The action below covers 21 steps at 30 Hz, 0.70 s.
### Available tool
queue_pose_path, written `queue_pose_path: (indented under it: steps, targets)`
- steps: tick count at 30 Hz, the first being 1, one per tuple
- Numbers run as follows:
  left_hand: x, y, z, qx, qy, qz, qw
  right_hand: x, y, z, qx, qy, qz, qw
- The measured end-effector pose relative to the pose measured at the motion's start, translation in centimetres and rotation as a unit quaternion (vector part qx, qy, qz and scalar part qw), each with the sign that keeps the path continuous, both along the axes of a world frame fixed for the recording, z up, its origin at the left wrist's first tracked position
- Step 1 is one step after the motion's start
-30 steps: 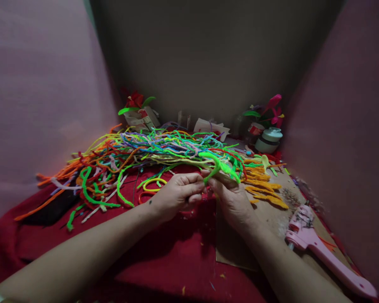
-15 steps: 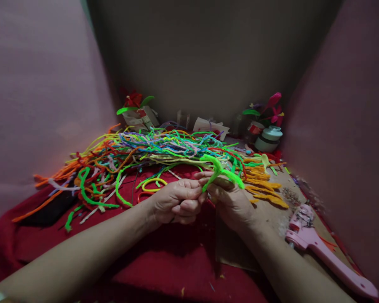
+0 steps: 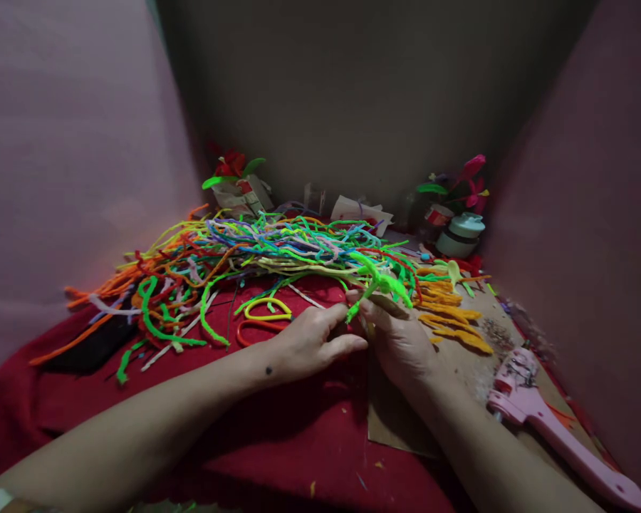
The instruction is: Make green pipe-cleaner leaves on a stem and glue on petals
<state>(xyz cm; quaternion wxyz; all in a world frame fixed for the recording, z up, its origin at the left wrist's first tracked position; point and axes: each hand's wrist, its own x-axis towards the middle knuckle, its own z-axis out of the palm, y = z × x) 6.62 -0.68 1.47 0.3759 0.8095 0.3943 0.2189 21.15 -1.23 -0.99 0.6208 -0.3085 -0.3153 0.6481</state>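
Bright green pipe cleaners, bent into a forked shape, stick up from the pinched fingers of my right hand. My left hand is close beside it, back of the hand up, with the thumb apart from the fingers and nothing visible in its grip. Its fingertips are partly hidden near the lower end of the green stem. Behind both hands lies a tangled heap of many-coloured pipe cleaners. Scissors with yellow and red handles rest on the red cloth by my left hand.
On the right a pink hot glue gun lies on cardboard. Orange pipe-cleaner pieces lie right of my hands. A pale blue lidded jar and pink flowers stand behind them. Red flowers stand at the back left.
My left hand's curled fingers have loosened, and its thumb has moved away from the green stem. The green fork has turned slightly in my right hand. The view has shifted a little.
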Motion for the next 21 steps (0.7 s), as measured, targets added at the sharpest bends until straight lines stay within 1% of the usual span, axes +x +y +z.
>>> queue_pose_path:
  steps: [3,7,12,15,18,21]
  targets:
    - [0.0,0.2,-0.5,0.063,0.002,0.035,0.997,0.0,0.0,-0.1,0.0,-0.001,-0.011,1.0]
    - [-0.1,0.1,-0.9,0.121,-0.001,0.062,0.991,-0.1,-0.1,-0.3,-0.002,0.008,0.009,1.0]
    - [0.1,-0.1,-1.0,0.145,-0.013,0.061,0.987,-0.1,-0.2,-0.6,-0.008,0.013,0.028,0.999]
    - [0.1,-0.1,-1.2,0.158,-0.032,0.064,0.985,-0.1,-0.2,-0.7,-0.011,0.004,0.021,1.0]
    - [0.0,-0.1,-1.5,0.174,-0.04,0.072,0.981,-0.1,-0.1,-0.9,-0.02,-0.004,0.028,0.999]
    - [0.0,0.0,-1.5,0.17,-0.05,0.076,0.981,-0.1,0.0,-1.0,-0.016,-0.006,0.029,0.999]
